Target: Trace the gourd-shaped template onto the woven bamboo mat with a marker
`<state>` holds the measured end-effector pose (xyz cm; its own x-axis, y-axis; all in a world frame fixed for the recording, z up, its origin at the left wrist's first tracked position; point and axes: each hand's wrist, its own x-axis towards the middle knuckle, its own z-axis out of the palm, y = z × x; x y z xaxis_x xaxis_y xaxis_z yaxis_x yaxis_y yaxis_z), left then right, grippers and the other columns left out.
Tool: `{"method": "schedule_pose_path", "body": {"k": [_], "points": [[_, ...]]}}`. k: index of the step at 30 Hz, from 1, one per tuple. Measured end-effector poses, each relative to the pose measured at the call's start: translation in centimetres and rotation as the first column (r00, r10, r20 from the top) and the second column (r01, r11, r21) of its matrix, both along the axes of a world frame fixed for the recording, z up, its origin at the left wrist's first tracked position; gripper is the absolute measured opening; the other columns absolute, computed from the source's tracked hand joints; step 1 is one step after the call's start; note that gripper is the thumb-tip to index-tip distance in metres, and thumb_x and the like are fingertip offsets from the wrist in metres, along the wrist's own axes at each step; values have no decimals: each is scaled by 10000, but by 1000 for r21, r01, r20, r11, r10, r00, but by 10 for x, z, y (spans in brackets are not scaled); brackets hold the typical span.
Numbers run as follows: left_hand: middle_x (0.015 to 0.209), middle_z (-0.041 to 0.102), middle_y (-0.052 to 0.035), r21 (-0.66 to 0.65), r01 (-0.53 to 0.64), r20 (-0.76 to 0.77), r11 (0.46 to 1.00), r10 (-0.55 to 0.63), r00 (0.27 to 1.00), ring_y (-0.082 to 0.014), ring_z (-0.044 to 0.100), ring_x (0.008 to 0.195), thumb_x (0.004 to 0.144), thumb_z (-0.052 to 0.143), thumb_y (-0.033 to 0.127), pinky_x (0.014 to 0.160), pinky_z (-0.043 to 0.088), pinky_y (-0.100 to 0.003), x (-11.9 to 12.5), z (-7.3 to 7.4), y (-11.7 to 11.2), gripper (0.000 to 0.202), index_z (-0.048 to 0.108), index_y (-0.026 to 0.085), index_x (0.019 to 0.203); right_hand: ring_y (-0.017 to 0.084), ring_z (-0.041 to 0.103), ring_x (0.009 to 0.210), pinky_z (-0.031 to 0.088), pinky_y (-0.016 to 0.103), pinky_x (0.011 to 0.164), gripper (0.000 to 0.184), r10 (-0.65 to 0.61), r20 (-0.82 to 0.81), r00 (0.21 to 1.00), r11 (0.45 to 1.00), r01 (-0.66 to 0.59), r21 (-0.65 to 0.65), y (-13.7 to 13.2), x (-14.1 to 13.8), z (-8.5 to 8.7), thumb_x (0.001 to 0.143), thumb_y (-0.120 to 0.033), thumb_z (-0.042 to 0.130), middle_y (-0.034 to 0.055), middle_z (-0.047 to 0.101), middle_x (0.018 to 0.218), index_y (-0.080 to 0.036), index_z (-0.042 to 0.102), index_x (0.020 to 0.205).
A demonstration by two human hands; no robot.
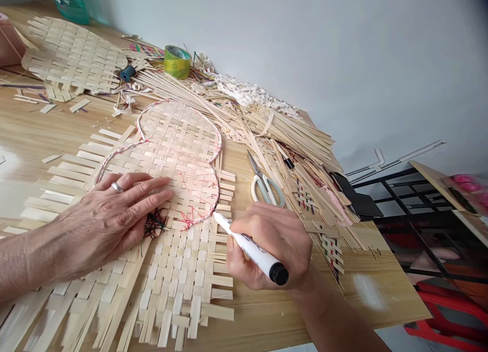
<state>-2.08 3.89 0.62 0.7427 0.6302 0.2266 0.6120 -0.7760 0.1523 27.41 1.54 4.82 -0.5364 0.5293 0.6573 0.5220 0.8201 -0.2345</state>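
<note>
In the head view my right hand [272, 243] grips a white marker [249, 248] with a black end. Its tip touches or nearly touches the edge of a rounded woven piece [171, 154], bordered by a white braided cord with red stitches. That piece lies on a larger woven bamboo mat [171, 276] whose strip ends stick out loose. My left hand [125, 210], a ring on one finger, lies flat on the rounded piece with its fingers stretched out. A tangle of dark thread [154, 223] shows beside its fingers, and red thread [188, 217] trails near the lower edge.
Scissors [265, 182] lie right of the mat, beside heaps of bamboo strips [293, 133]. Behind are a roll of tape [177, 61], a blue thread spool [127, 73] and another woven piece [76, 55]. A red stool [446, 311] stands beyond the table's right edge.
</note>
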Motion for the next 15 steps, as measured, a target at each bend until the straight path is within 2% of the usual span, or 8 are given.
{"method": "schedule_pose_path", "body": {"k": [10,15], "points": [[1548,475,-74,81,7,-30,997,-5,1000,-287,438,1339,985,415,145,1051,364,-444,4,6,-1,542,393,200,1524,117,366,510,266,299,490,203,37,-3,999,999,-37,-3,-4,-2,-2,707,-49,546,-59,424,596,-211,483,814],[1559,466,-64,72,0,-28,997,2,1000,-278,424,1354,982,411,144,1051,362,-436,4,6,0,556,387,211,1533,115,353,496,245,299,496,221,37,-17,999,999,-37,-7,-5,-4,-2,686,-35,526,-65,415,580,-214,483,809]]}}
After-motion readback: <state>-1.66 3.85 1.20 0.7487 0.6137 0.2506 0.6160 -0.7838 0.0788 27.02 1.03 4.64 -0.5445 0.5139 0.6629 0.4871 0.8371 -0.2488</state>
